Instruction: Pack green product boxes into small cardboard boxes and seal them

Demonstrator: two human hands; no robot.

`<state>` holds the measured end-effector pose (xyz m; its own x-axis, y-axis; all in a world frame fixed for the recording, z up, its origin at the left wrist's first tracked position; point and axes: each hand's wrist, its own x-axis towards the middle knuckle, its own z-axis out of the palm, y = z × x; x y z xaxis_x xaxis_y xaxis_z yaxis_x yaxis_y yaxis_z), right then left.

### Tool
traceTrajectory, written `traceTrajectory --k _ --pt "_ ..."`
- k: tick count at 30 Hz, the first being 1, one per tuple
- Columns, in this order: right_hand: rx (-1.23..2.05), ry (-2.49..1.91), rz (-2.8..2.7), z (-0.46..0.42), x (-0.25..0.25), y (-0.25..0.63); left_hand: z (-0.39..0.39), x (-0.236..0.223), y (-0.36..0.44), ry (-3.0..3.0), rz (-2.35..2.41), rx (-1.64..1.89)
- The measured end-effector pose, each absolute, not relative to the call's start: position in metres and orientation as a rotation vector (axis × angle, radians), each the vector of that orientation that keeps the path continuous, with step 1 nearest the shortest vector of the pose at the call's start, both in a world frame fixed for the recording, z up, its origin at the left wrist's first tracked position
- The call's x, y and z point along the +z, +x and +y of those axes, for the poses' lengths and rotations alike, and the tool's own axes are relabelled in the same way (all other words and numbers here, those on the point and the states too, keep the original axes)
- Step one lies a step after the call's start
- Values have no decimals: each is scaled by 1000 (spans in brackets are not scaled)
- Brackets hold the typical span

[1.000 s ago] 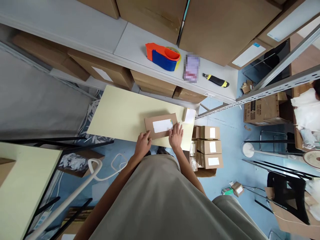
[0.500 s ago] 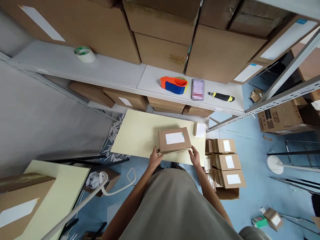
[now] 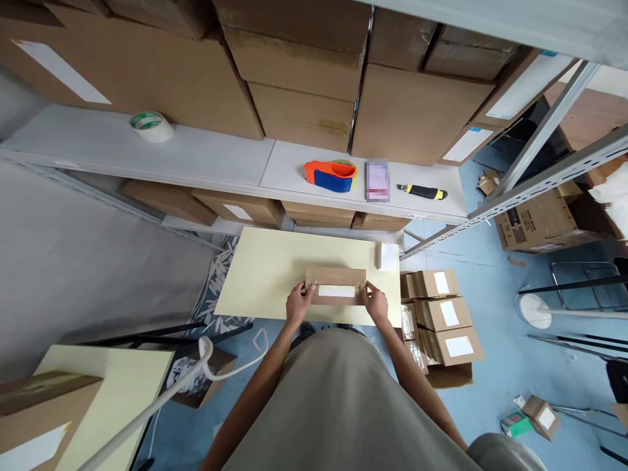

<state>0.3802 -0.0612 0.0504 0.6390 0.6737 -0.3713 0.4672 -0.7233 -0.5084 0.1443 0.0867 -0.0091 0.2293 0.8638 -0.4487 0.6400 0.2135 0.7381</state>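
Observation:
A small cardboard box (image 3: 336, 276) with a white label on its near side and clear tape at its ends is over the pale yellow table (image 3: 265, 261), near its front edge. My left hand (image 3: 299, 305) grips the left end of the box, thumb on the near side. At the right end, my right hand (image 3: 375, 305) grips it likewise, fingers closed on the corner. The label faces toward me. A small white box (image 3: 389, 256) stands at the table's right end, beyond my right hand.
On the grey shelf (image 3: 210, 157) ahead lie a tape roll (image 3: 153, 127), an orange-blue tape dispenser (image 3: 331, 176), a blurred flat item (image 3: 377, 181) and a utility knife (image 3: 422, 191). Labelled cartons (image 3: 454, 320) are stacked right of the table. A white curved pole (image 3: 147, 412) rises at lower left.
The box has been tipped toward me, so its labelled face now points at me and a taped face shows on top. Both hands have closed on its ends. The view has shifted slightly.

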Motion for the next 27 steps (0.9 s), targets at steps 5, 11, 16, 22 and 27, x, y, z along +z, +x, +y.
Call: traceTrajectory --k 5,11,16,22,27 --pt "836 -2555 -840 -56 44 378 94 -15 141 1450 1435 272" --pt "851 -2672 -794 -42 34 365 100 -33 141 1337 1400 365" --pt "741 -2649 -831 -38 20 357 100 -40 155 1320 1445 469" --pt "749 -2581 -855 -44 11 365 102 -37 155 1190 1475 442" --pt "726 -2547 -793 -47 4 367 102 -39 149 1103 1528 380"
